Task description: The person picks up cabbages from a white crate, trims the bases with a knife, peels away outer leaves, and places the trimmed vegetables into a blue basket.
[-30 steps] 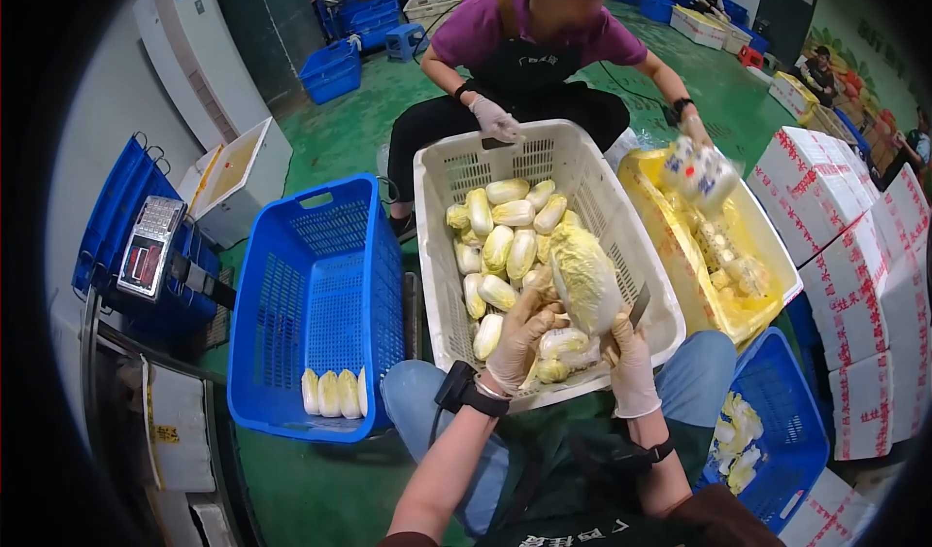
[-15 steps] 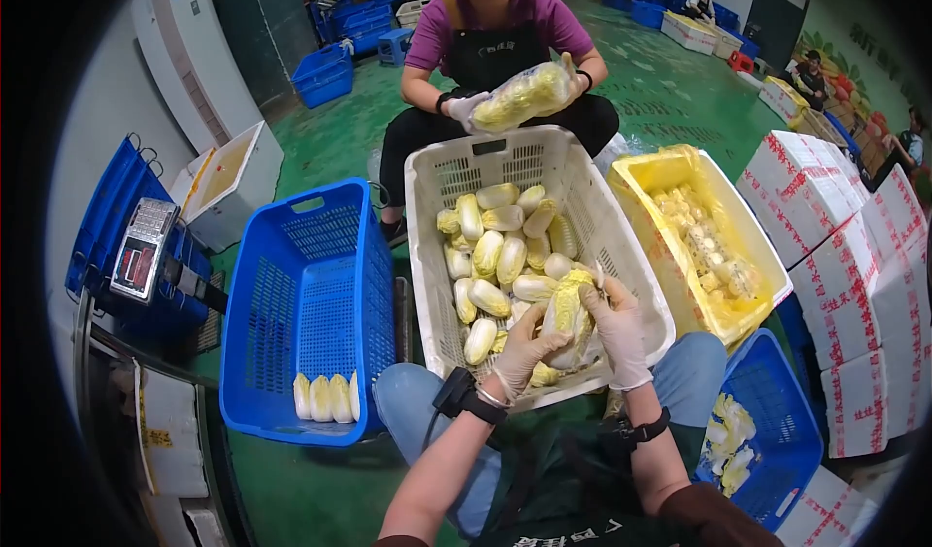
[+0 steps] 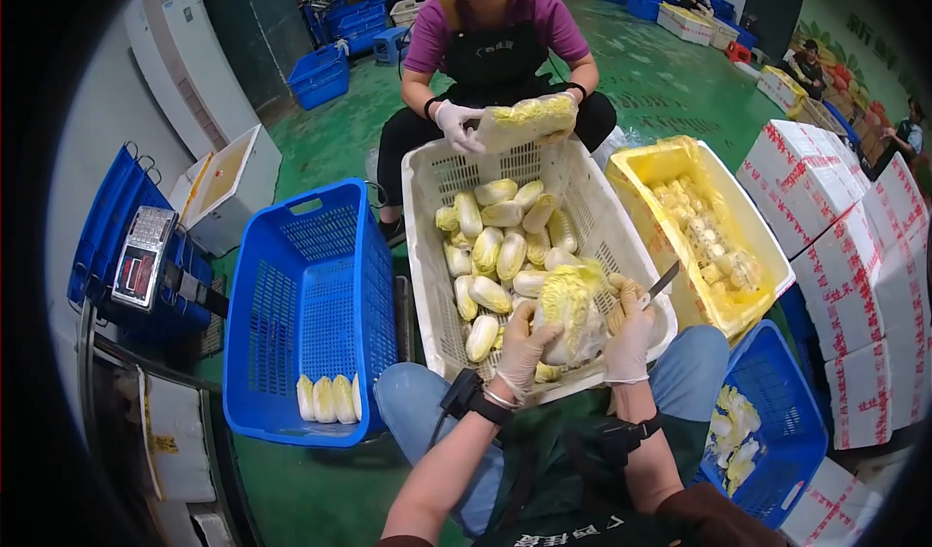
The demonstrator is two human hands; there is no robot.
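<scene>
Yellow-green cabbage (image 3: pixel 568 309) sits in your left hand (image 3: pixel 524 351), and your fingers are wrapped tight around it. You hold it just over the near edge of the white basket (image 3: pixel 423 256), which has many more cabbages inside. Your right hand (image 3: pixel 629 338) is closed around a knife (image 3: pixel 664 278) and rests against the cabbage's right side. A blue basket (image 3: pixel 320 285) sits on your left. Across from you, another person holds a bagged cabbage (image 3: pixel 527 120).

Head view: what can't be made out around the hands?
All in the head view:
- knife: handle hidden inside the right hand; only the blade shows.
- cabbage: underside covered by the left hand.
- scale: display too small to read.
</scene>
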